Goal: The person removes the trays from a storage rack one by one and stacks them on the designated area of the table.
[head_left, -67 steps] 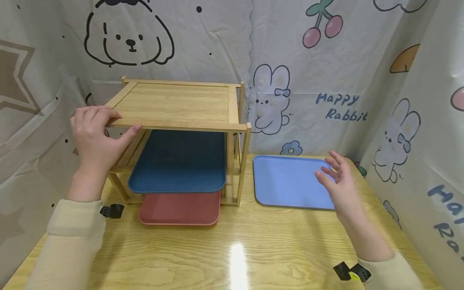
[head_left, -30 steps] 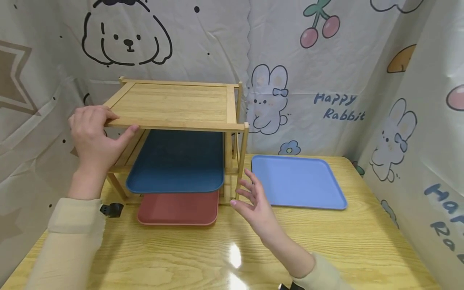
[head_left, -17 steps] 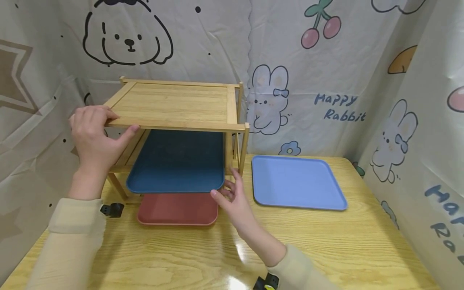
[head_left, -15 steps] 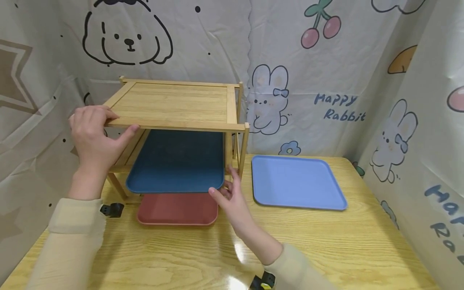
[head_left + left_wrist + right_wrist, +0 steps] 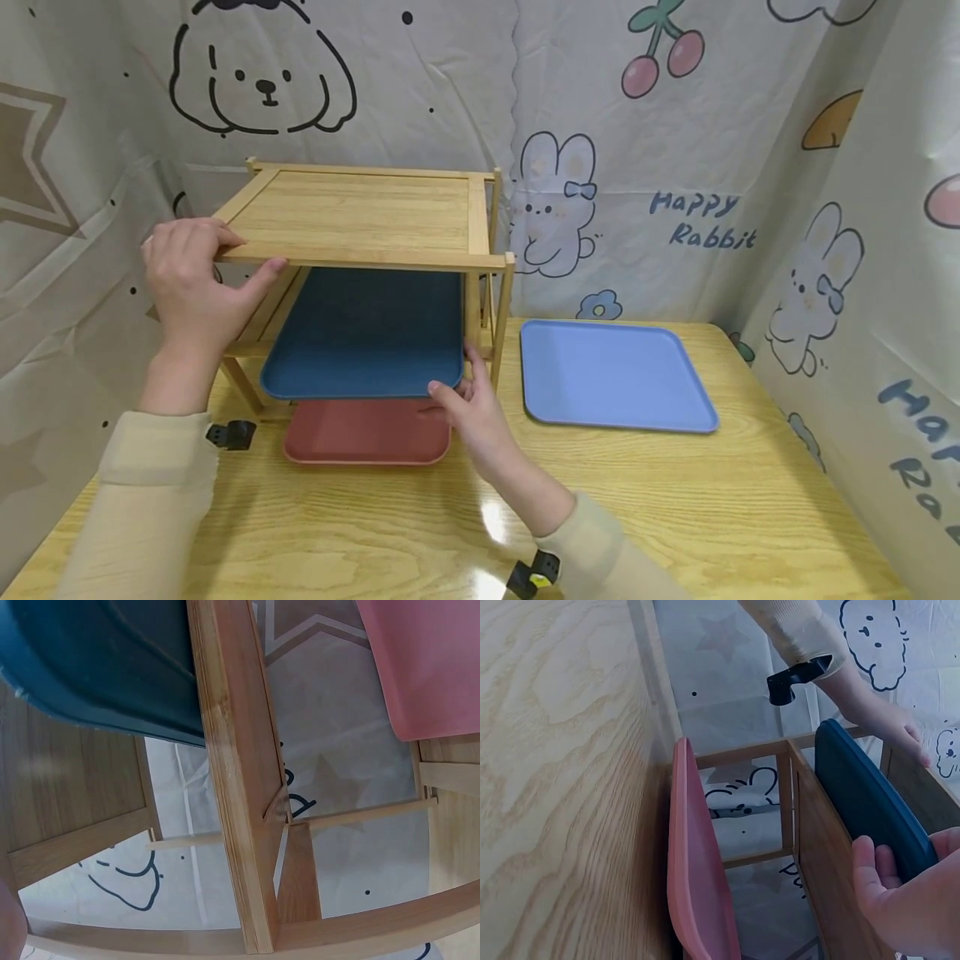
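A wooden two-tier rack [image 5: 367, 212] stands on the table, and my left hand [image 5: 191, 283] grips the front left corner of its top board, fingers above and thumb at the front edge. On the middle shelf lies a dark blue tray [image 5: 360, 342], its front end jutting out. My right hand [image 5: 480, 421] holds that tray's front right corner; in the right wrist view my right hand [image 5: 922, 900] has fingers on both faces of the dark blue tray [image 5: 866, 799]. Below, a red tray [image 5: 360, 437] sticks out from the lowest level.
To the right of the rack a light blue tray [image 5: 615, 375] lies flat on the wooden table [image 5: 360, 533]. Printed cloth [image 5: 435, 92] hangs close behind the rack and along both sides.
My right hand has come left from over the light blue tray to the dark blue tray's corner and taken hold of it. The left hand keeps its grip; the trays look unmoved.
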Available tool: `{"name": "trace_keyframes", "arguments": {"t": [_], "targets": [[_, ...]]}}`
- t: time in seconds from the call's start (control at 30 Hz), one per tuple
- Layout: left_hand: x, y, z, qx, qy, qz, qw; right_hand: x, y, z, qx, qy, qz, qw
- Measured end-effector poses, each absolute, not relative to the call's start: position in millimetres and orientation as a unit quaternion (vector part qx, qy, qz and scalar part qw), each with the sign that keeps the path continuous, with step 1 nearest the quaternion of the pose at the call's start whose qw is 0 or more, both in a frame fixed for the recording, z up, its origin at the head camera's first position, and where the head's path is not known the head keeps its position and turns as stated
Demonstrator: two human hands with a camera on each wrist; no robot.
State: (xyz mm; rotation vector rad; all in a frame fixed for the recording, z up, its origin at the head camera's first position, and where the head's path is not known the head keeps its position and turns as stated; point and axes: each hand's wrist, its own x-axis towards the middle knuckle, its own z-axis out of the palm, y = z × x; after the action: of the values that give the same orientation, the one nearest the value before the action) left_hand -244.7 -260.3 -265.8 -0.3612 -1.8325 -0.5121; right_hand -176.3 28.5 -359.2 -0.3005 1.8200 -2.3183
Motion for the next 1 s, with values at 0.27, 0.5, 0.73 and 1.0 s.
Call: {"name": "trace_keyframes", "arguments": {"t": [0.27, 0.5, 0.73, 1.0], "targets": [[-243, -261, -265, -0.156, -0.786, -0.211, 0.56, -177, 37, -366, -0.139, 0.598, -0.784, 0.092], [-243, -262, -265, -0.155, -0.786, -0.209, 0.561, -165, 43, -354, -0.091, 0.602, -0.782, 0.135], [-243, -263, -264, -0.159, -0.787, -0.206, 0.559, -157, 57, -349, -0.094, 0.622, -0.761, 0.158], [-243, -262, -264, -0.162, -0.786, -0.209, 0.559, -158, 79, -345, -0.107, 0.609, -0.763, 0.188]]}}
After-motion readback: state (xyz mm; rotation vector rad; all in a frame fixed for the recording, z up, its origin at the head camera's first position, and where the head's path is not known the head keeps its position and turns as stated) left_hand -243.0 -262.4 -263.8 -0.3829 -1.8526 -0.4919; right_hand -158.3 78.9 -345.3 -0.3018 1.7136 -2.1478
